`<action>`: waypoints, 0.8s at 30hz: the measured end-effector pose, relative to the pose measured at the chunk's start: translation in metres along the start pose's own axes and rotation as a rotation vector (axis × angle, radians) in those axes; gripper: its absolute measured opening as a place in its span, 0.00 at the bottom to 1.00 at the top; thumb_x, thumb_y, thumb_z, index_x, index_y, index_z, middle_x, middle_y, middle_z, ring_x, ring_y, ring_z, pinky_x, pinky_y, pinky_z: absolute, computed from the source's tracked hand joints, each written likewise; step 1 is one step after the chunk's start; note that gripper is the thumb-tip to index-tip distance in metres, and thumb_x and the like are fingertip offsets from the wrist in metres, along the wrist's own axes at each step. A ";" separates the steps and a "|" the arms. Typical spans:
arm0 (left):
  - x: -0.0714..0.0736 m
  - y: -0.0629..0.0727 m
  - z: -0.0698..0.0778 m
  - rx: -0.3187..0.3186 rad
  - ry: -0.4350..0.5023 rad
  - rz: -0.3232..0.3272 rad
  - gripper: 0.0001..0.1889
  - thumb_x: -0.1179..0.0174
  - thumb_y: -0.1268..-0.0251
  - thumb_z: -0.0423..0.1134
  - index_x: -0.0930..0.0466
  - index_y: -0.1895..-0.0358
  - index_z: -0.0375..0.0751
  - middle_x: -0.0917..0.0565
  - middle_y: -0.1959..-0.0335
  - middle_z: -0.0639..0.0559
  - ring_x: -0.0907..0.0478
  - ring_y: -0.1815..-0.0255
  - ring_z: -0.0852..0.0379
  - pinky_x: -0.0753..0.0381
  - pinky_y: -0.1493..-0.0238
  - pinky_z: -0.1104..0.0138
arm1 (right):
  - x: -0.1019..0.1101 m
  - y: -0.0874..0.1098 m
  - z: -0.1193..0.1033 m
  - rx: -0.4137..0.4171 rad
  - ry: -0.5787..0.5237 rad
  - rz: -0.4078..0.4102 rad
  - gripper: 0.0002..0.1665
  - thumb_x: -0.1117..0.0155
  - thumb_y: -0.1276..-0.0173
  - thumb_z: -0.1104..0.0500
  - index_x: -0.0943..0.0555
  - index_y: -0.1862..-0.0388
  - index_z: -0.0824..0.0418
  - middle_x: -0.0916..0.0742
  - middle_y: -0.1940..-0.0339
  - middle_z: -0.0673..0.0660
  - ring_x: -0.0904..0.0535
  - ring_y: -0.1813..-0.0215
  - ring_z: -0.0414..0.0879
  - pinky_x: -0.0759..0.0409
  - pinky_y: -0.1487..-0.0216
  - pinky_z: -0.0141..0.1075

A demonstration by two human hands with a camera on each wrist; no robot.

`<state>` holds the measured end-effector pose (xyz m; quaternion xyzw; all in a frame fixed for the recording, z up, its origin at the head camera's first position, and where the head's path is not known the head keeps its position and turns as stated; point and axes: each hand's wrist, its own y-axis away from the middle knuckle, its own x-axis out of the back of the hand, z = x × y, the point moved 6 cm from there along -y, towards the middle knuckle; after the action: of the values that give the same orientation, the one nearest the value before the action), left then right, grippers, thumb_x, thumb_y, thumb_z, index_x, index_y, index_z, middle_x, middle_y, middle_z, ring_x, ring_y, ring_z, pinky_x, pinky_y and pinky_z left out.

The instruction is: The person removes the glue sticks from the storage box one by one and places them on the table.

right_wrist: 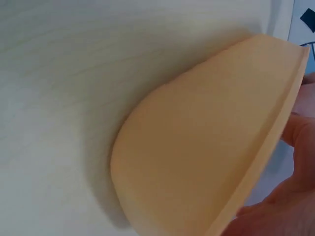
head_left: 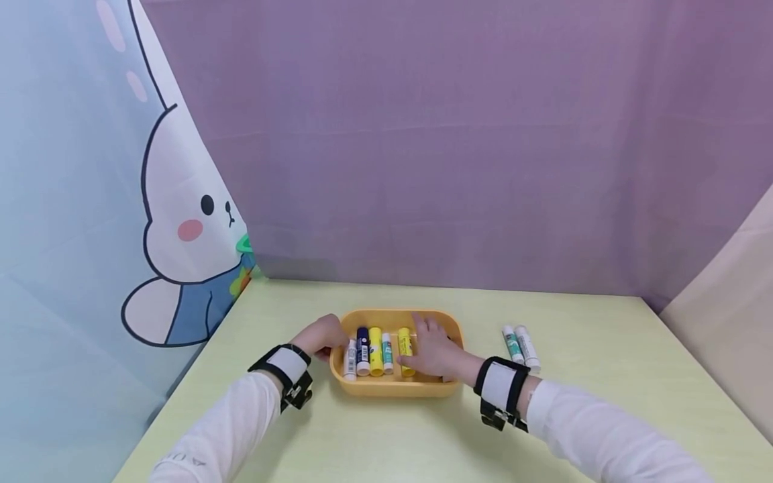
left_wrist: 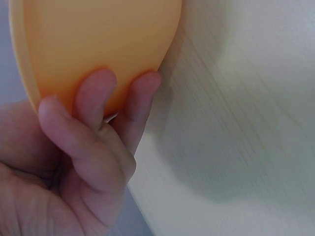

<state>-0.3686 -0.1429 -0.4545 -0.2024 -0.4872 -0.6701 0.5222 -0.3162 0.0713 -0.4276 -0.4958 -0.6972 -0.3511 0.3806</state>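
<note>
An orange-yellow plastic basket [head_left: 395,389] sits on the table. My left hand [head_left: 326,333] grips its left end, with curled fingers [left_wrist: 96,96] against the outer wall in the left wrist view. Inside lie a white glue stick [head_left: 350,360], a navy one [head_left: 362,352], a yellow one [head_left: 376,352] and a teal-and-white one [head_left: 387,353], side by side. My right hand [head_left: 436,352] reaches over the basket's right part, fingers extended, its thumb at another yellow glue stick [head_left: 405,342]. That hand partly covers the right end, where a dark spot and a pale end show.
To the right of the basket, a teal-and-white glue stick [head_left: 513,345] and a white glue stick [head_left: 528,349] lie together on the pale table [head_left: 604,402]. A purple cloth [head_left: 453,147] hangs behind, and a rabbit-print cloth [head_left: 187,201] on the left.
</note>
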 end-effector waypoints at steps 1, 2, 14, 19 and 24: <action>0.000 0.000 0.000 -0.002 0.001 0.001 0.08 0.44 0.43 0.33 0.26 0.62 0.31 0.23 0.80 0.47 0.30 0.89 0.58 0.26 0.87 0.71 | -0.001 0.000 0.000 -0.007 0.003 0.000 0.55 0.33 0.41 0.42 0.51 0.25 0.62 0.42 0.27 0.69 0.43 0.29 0.65 0.37 0.34 0.60; 0.000 0.000 0.000 -0.004 0.000 0.001 0.08 0.44 0.43 0.33 0.26 0.63 0.31 0.23 0.80 0.47 0.30 0.89 0.58 0.26 0.87 0.71 | -0.002 0.000 0.001 -0.015 0.003 -0.002 0.55 0.33 0.41 0.43 0.50 0.26 0.63 0.41 0.27 0.69 0.43 0.29 0.64 0.38 0.34 0.59; 0.002 0.003 0.001 -0.001 0.010 0.002 0.08 0.45 0.42 0.32 0.27 0.62 0.30 0.23 0.81 0.47 0.30 0.90 0.59 0.26 0.88 0.71 | -0.011 -0.010 0.004 -0.007 0.148 0.013 0.46 0.34 0.40 0.50 0.41 0.32 0.73 0.31 0.36 0.68 0.36 0.37 0.59 0.34 0.35 0.51; 0.003 0.004 0.000 -0.004 0.008 0.000 0.08 0.46 0.42 0.32 0.27 0.63 0.30 0.24 0.82 0.48 0.31 0.90 0.59 0.27 0.88 0.71 | -0.014 -0.013 0.004 0.017 0.249 0.028 0.31 0.34 0.41 0.53 0.27 0.47 0.75 0.26 0.52 0.63 0.35 0.51 0.54 0.26 0.52 0.44; 0.003 0.003 -0.001 0.001 0.013 -0.003 0.09 0.45 0.42 0.33 0.27 0.61 0.31 0.23 0.80 0.47 0.31 0.90 0.59 0.27 0.88 0.71 | -0.016 -0.015 -0.001 0.077 0.340 0.067 0.18 0.32 0.44 0.55 0.20 0.63 0.68 0.24 0.64 0.58 0.35 0.58 0.52 0.27 0.65 0.40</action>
<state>-0.3664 -0.1455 -0.4515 -0.1971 -0.4844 -0.6720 0.5244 -0.3265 0.0598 -0.4430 -0.4373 -0.6190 -0.3901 0.5229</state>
